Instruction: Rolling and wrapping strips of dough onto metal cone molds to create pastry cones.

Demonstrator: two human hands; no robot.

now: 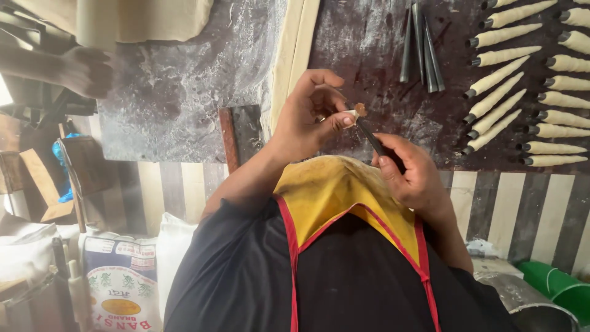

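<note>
My left hand [310, 117] pinches the end of a pale dough strip [351, 114] against the tip of a dark metal cone mould [372, 138]. My right hand [413, 178] grips the wide end of that mould, just above my yellow apron [332, 187]. A long band of dough [296, 49] runs away from my left hand across the floured dark worktop [184, 92]. To the right lie several dough-wrapped cones [501, 80] in two rows.
A few bare metal cone moulds [421, 43] lie behind my hands. A scraper with a reddish handle [239, 135] sits at the worktop edge. Another person's hand [86, 71] rests near a dough sheet [141, 18] at the far left. Sacks [123, 289] stand below.
</note>
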